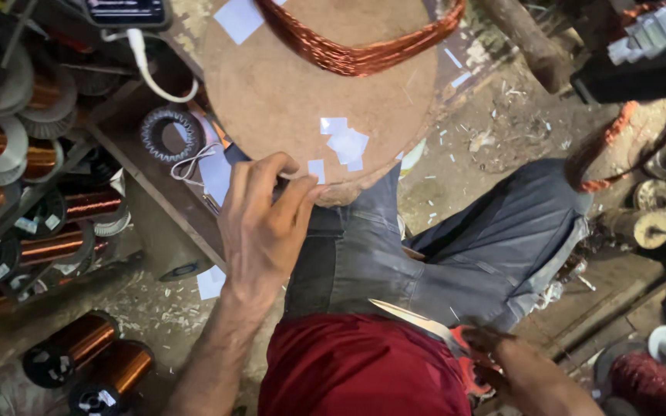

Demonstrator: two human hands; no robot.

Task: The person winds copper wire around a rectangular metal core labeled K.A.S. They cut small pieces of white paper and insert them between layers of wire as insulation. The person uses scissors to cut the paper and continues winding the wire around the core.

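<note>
Below, left hand [265, 223] reaching up to the near rim of a round brown board [287, 92], fingers loosely curled, fingertips [302, 189] pinching or just touching a small white paper square [316, 170] at the edge; hard to tell which. Right hand [502, 362] low at the lap, closed around red-handled scissors [433, 327], pale blades pointing left over the red shirt [356, 370]. Hands well apart. More white paper squares [346, 142] lying on the board's matt, fibrous face; a coil of glossy copper wire [356, 50] resting across its far side. Shiny copper wire spools [90, 354] on the littered floor at left, grey trousers [456, 246] under the board.
</note>
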